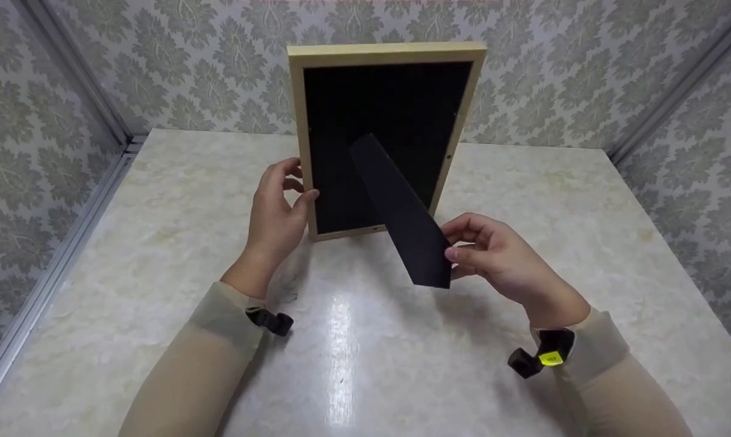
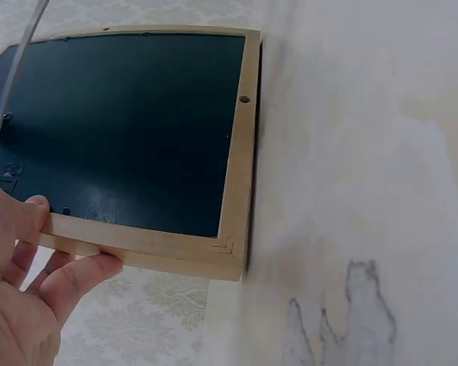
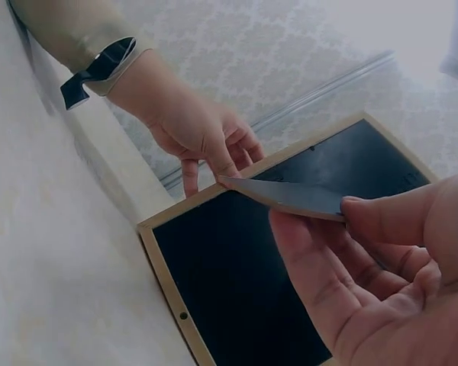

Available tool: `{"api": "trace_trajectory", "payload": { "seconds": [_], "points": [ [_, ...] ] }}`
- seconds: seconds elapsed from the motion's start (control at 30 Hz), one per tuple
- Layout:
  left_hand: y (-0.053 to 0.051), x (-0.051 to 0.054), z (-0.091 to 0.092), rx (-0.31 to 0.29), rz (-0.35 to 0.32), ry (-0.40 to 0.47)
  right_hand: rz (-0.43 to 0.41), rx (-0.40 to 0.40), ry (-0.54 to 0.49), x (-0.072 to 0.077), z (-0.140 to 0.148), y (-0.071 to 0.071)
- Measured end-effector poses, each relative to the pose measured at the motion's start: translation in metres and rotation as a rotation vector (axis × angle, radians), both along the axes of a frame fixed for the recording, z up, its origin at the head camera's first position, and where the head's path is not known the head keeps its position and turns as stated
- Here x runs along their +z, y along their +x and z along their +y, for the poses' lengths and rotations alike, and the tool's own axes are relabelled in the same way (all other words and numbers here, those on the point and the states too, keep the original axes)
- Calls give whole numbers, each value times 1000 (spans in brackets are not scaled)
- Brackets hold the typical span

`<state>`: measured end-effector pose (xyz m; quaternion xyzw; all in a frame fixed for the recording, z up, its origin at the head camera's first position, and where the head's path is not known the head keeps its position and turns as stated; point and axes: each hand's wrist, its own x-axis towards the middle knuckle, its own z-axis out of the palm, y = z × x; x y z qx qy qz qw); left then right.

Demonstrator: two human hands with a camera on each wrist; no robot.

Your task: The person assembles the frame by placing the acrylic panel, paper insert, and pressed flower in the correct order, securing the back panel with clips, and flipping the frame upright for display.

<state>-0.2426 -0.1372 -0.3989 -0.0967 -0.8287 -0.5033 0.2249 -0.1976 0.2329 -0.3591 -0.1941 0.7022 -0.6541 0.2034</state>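
A picture frame [image 1: 387, 51] with a light wooden border stands upright, its black back panel [image 1: 353, 103] facing me. My left hand [image 1: 278, 212] grips the frame's left edge low down, thumb on the back side and fingers round the outer side. In the left wrist view the thumb [image 2: 37, 212] lies on the wooden border. A black easel leg [image 1: 401, 212] slants out from the middle of the panel toward me. My right hand [image 1: 498, 255] pinches the leg's free end between thumb and fingers, as the right wrist view also shows. The frame's front is hidden.
The frame is on a pale marbled table [image 1: 177, 291] with a bright reflection at its middle. Patterned wall panels [image 1: 219, 73] close in the back and both sides, with metal rails [image 1: 68, 237] along the left. Wrist cameras [image 1: 271, 320] are strapped over both sleeves.
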Motion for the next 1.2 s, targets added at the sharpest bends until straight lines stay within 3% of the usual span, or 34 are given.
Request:
{"api": "trace_trajectory", "payload": {
  "seconds": [0.23, 0.8, 1.03, 1.2],
  "points": [
    [-2, -4, -3, 3, 13, -12, 33, 78, 57, -9, -4, -4],
    [-6, -12, -7, -6, 27, -12, -49, 79, 70, -40, -6, -21],
    [-6, -14, -7, -64, 14, -110, -121, 127, 113, -48, -6, -22],
    [-5, -16, -7, -88, 8, -110, -101, 136, 142, -54, -5, -24]
  ]
}}
